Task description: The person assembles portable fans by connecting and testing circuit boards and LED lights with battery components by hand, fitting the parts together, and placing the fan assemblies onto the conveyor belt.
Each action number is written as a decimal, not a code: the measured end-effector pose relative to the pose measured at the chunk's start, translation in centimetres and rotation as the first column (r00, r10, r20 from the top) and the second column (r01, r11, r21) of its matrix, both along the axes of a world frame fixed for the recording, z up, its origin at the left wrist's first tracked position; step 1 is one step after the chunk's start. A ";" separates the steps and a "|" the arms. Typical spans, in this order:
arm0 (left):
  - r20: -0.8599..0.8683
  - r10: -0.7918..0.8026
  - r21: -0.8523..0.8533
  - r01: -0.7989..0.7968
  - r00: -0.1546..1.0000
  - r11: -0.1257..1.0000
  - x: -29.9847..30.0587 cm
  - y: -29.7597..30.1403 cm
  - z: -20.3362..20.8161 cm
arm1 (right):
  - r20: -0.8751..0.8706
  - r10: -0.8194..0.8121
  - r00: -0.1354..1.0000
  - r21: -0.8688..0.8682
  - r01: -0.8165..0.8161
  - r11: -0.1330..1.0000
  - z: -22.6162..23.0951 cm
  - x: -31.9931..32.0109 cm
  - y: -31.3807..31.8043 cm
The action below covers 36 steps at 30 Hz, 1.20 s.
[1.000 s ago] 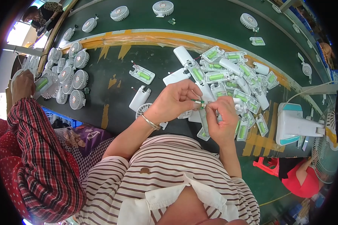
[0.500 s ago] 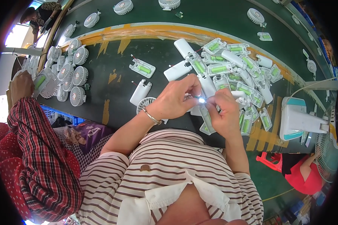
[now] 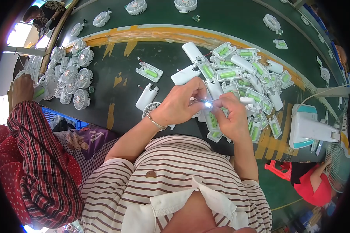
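My left hand [image 3: 181, 101], with a bangle at its wrist, pinches a small dark circuit board from one side. Opposite it, my right hand [image 3: 230, 116] is closed at the same spot, thumb and forefinger together. Between the fingertips shines a bright white light [image 3: 208, 104]; most of the board is hidden by fingers and glare. Just below lies a white casing half with a green battery cell [image 3: 213, 121]. A round white fan head [image 3: 151, 110] sits beside my left wrist. Farther off are a closed white casing [image 3: 147, 97] and an open one with a battery [image 3: 149, 72].
A heap of white casings with green cells [image 3: 241, 73] spreads to the right. Several fan heads [image 3: 69, 73] cluster at left, near a co-worker's hand [image 3: 23, 89]. A taped ledge [image 3: 144, 32] separates the far green belt [image 3: 229, 19]. A white-teal device [image 3: 305, 126] stands at right.
The fan heads and small board on the far belt have moved to the right. My hands keep nearly the same pinch, the light still on. The co-worker's hand has barely moved.
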<state>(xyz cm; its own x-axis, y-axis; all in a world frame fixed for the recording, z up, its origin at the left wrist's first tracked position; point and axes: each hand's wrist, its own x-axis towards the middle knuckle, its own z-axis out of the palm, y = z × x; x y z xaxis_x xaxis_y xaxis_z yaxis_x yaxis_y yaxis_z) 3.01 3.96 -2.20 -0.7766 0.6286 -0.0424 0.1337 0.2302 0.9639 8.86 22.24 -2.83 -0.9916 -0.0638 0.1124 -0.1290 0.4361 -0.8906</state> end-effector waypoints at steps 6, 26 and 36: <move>-0.104 0.020 -0.045 -0.025 0.994 0.999 0.6 -0.2 0.3 | -0.011 -0.075 0.997 0.016 0.075 0.997 -0.4 0.5 -1.0; -0.389 0.314 0.185 -0.261 0.866 0.948 -13.4 9.7 4.3 | -0.181 -0.524 0.832 -0.149 0.504 0.851 2.8 -0.4 5.6; -0.698 -0.048 -0.410 -0.343 0.715 0.845 -31.0 20.7 -3.9 | 0.166 -0.466 0.869 -0.346 0.494 0.798 -1.2 1.9 7.3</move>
<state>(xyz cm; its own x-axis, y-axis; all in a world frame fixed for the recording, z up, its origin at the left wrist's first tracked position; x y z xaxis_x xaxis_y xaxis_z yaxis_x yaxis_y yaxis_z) -27.97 24.70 -6.13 -0.7966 0.5460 0.2594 0.6040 0.7012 0.3789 10.74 29.50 -4.06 -0.8901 0.4541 -0.0383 0.0772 0.0675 -0.9947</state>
